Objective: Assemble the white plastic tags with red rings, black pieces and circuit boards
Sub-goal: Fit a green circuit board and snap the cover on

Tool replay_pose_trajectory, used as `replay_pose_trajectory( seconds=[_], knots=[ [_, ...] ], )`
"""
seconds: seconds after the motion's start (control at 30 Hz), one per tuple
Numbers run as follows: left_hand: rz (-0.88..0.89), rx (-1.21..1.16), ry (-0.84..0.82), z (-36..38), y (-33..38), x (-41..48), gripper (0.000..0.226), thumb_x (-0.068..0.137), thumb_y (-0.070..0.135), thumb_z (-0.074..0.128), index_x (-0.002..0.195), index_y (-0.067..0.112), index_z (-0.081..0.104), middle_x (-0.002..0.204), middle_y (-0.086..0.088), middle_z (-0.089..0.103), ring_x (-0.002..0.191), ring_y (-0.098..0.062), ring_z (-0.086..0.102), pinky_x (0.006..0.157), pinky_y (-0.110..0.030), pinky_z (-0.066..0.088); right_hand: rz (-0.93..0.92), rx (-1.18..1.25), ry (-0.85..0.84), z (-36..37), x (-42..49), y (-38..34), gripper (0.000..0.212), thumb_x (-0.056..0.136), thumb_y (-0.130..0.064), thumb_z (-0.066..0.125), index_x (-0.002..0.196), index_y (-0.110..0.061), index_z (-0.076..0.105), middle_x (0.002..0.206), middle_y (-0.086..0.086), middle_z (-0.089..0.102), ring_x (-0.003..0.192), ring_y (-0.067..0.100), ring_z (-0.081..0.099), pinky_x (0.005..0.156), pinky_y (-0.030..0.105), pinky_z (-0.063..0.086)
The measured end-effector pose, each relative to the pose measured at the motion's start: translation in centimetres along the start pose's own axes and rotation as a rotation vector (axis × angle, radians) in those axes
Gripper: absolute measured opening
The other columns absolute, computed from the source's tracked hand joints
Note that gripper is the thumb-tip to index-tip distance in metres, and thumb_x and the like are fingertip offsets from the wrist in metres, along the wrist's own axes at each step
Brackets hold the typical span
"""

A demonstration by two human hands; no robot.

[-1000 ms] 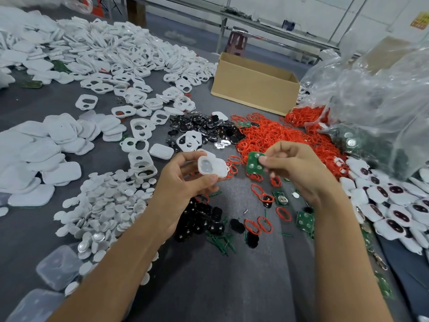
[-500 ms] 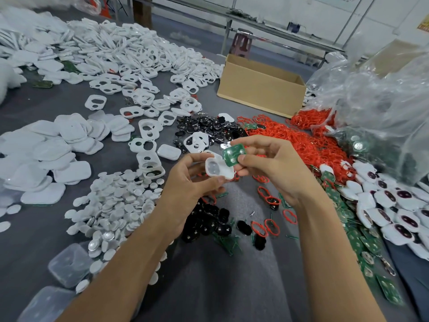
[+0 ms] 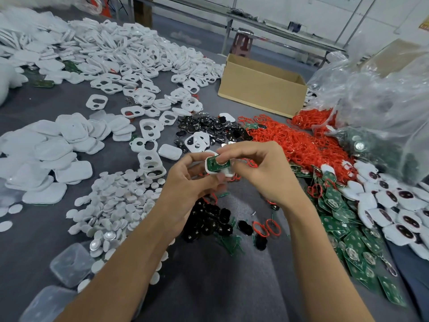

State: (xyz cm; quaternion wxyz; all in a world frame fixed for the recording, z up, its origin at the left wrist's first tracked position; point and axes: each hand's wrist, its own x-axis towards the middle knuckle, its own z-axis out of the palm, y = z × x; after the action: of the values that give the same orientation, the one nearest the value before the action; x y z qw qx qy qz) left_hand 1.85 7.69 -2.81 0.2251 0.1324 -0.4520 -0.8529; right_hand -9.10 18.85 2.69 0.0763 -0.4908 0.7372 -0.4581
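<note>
My left hand (image 3: 190,182) grips a white plastic tag shell (image 3: 226,173) above the grey table. A green circuit board (image 3: 214,164) sits in the shell, and my right hand (image 3: 260,173) presses it down with thumb and fingertips curled over it. Red rings (image 3: 292,140) lie heaped beyond my right hand, and two loose ones (image 3: 267,227) lie below it. Black pieces (image 3: 209,220) cluster under my left wrist, with more (image 3: 209,129) further back. Loose green boards (image 3: 352,233) spread at the right.
White covers (image 3: 53,149) and round white discs (image 3: 116,205) pile at the left. White frames (image 3: 130,54) fill the far left. A cardboard box (image 3: 262,87) stands at the back. Clear plastic bags (image 3: 383,108) sit far right above finished tags (image 3: 394,205). Clear lids (image 3: 69,263) lie near left.
My right hand brought the green board from over the red rings to the shell in my left hand. The board now lies in the shell under my fingertips.
</note>
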Motion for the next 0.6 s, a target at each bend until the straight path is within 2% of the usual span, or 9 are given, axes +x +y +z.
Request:
replay_pose_trajectory(
  seconds=[0.13, 0.3, 0.4, 0.6],
  knots=[
    [-0.005, -0.01, 0.005, -0.02, 0.15, -0.05, 0.052, 0.059, 0.005, 0.075, 0.109, 0.005, 0.061, 0.104, -0.017, 0.069, 0.081, -0.023, 0.071, 0.065, -0.026, 0.058, 0.023, -0.045, -0.052, -0.54, -0.16, -0.1, 0.037, 0.074, 0.017, 0.057, 0.091, -0.009, 0.078, 0.103, -0.001, 0.073, 0.103, 0.004, 0.065, 0.092, 0.027, 0.051],
    [-0.004, 0.001, 0.001, 0.03, 0.14, -0.07, 0.055, 0.059, 0.004, 0.075, 0.113, 0.003, 0.059, 0.108, -0.02, 0.065, 0.086, -0.025, 0.068, 0.069, -0.026, 0.059, 0.006, -0.057, -0.038, -0.45, -0.03, 0.11, 0.025, 0.08, 0.002, 0.072, 0.095, -0.017, 0.076, 0.097, -0.008, 0.074, 0.095, 0.008, 0.068, 0.088, 0.028, 0.052],
    [0.0, 0.009, -0.011, 0.08, 0.15, -0.14, 0.055, 0.062, 0.003, 0.074, 0.114, 0.001, 0.058, 0.111, -0.023, 0.064, 0.086, -0.026, 0.069, 0.072, -0.028, 0.06, 0.007, -0.067, -0.026, -0.25, 0.23, 0.46, 0.027, 0.079, -0.002, 0.075, 0.1, -0.02, 0.075, 0.096, -0.009, 0.074, 0.094, 0.007, 0.068, 0.085, 0.031, 0.052],
    [0.003, 0.01, -0.016, 0.12, 0.15, -0.14, 0.051, 0.061, 0.004, 0.074, 0.11, 0.004, 0.059, 0.108, -0.02, 0.066, 0.084, -0.025, 0.071, 0.071, -0.029, 0.06, 0.009, -0.005, -0.057, -0.52, 0.15, 0.81, 0.035, 0.08, -0.003, 0.074, 0.111, -0.018, 0.069, 0.095, -0.007, 0.074, 0.096, 0.006, 0.068, 0.084, 0.027, 0.051]
  ],
)
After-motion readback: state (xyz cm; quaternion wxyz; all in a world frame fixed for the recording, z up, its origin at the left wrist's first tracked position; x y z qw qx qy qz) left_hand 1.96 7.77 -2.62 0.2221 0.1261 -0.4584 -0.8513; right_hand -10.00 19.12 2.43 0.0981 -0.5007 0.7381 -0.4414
